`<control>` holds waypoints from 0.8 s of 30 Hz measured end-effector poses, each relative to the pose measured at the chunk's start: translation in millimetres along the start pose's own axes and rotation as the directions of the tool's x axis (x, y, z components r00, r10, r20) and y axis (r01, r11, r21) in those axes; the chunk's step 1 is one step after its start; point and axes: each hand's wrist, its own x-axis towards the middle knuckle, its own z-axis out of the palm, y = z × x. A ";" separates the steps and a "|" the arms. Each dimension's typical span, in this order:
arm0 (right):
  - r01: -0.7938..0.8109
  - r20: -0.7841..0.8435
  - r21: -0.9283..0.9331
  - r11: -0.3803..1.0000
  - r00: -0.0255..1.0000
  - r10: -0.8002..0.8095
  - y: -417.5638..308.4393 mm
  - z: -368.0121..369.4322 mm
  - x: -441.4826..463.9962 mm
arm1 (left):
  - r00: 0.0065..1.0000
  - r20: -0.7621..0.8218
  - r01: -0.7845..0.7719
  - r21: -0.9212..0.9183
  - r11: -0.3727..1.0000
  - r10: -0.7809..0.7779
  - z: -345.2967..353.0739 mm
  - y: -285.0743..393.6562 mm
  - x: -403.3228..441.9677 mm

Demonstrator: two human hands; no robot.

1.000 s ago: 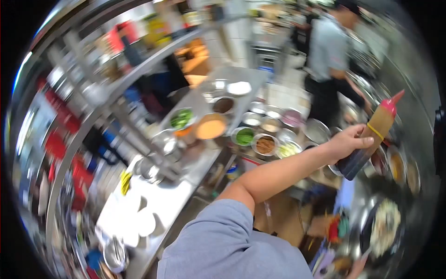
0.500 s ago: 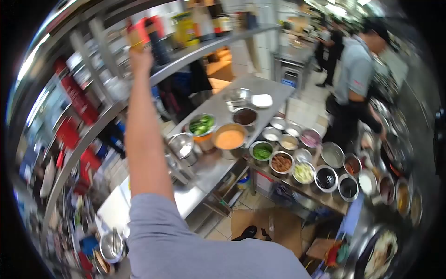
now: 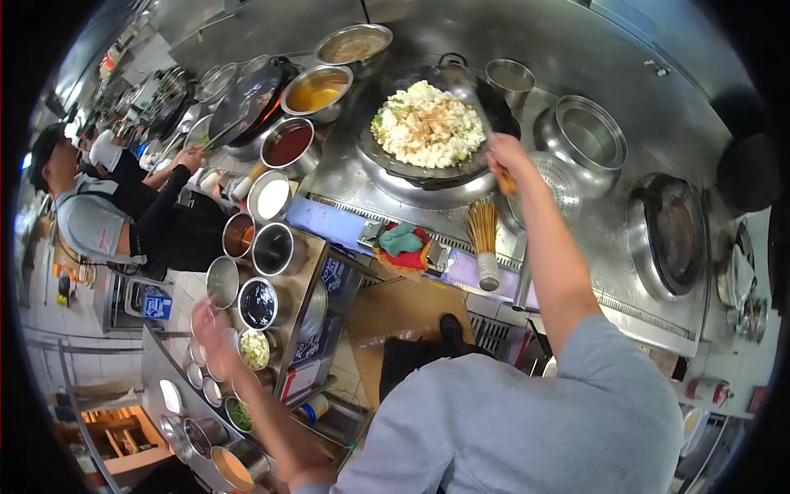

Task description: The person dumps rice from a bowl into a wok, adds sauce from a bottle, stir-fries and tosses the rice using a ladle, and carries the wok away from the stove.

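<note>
My right hand (image 3: 508, 160) is closed round the wooden handle of a long metal wok spatula (image 3: 476, 100). The spatula's shaft runs up to the right side of a black wok (image 3: 374, 148); its head is hard to make out. White, crumbly fried rice (image 3: 428, 123) with green bits and a brown patch on top fills the wok. Slightly blurred, my left hand (image 3: 216, 339) hangs over the ingredient containers with its fingers stretched out and nothing visible in it. Close to it are chopped pale vegetables (image 3: 255, 350) and a pot of dark liquid (image 3: 258, 303).
A bamboo brush (image 3: 482, 239) and a strainer (image 3: 553, 185) lie right of the wok. Folded cloths (image 3: 403, 243) rest on the stove's front edge. Metal pots (image 3: 588, 136) and a second wok (image 3: 671, 230) stand further right. A co-worker (image 3: 99, 214) works at the left.
My view has swung from the prep counter to the stove. My left hand has come down from the bottle shelf to the ingredient containers. My right hand, unseen before, now shows with the wok spatula.
</note>
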 end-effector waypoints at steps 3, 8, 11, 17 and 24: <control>-0.131 0.024 -0.009 0.991 0.991 0.131 -0.7 63.6 29.3 | 0.901 0.258 -0.200 -0.468 0.861 0.349 179.1 168.3 22.5; 0.307 0.185 -0.879 0.364 0.924 -0.333 25.9 75.7 -45.4 | 0.711 0.311 -0.537 -0.341 0.772 0.631 326.7 219.3 61.8; 0.075 0.052 -0.967 0.244 0.994 -0.100 -10.1 35.9 -119.1 | 0.476 0.406 -0.569 -0.534 0.625 0.780 350.5 208.1 83.3; -0.058 -0.131 -0.934 0.353 0.974 -0.186 1.3 60.7 -196.3 | 0.513 0.335 -0.464 -0.666 0.584 0.790 369.0 200.2 74.0; 0.088 -0.138 -0.802 0.590 0.935 -0.327 36.5 66.0 -118.6 | 0.466 0.415 -0.326 -0.741 0.587 0.782 356.2 197.6 82.4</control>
